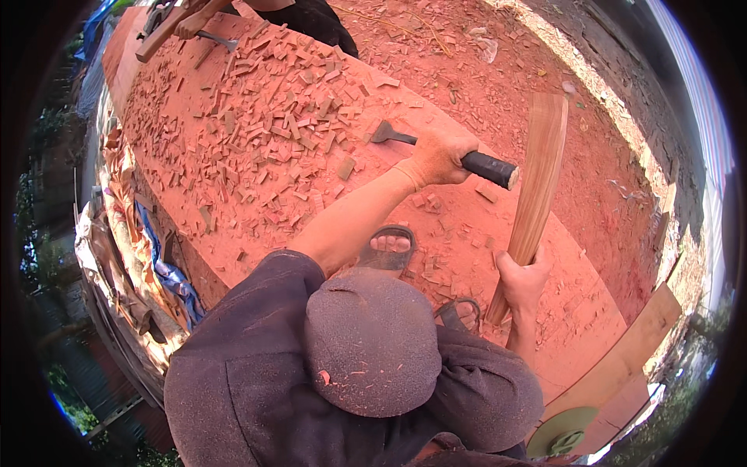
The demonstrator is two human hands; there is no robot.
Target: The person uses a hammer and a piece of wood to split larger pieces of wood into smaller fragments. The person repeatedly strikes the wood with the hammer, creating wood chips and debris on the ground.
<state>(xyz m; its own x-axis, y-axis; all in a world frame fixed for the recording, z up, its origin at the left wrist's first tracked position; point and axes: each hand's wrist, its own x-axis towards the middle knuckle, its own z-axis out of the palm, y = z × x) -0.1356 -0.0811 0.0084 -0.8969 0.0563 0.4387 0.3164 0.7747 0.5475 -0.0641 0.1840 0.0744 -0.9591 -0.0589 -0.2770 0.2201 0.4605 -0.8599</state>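
Note:
My left hand is wrapped round a chisel. Its flat metal blade points left over the red-dusted wooden slab, and its black-wrapped handle sticks out to the right of my fist. Whether the edge touches the slab I cannot tell. In my right hand I grip the lower part of a long wooden bat, wider at its far end. The bat stands out upward, right of the chisel handle's end and apart from it.
Loose wood chips lie thick over the slab's far left. My sandalled feet rest on it. At the far left another person's hand is beside a wooden bar and a chisel. A green hat lies near right; crumpled sheeting lines the left.

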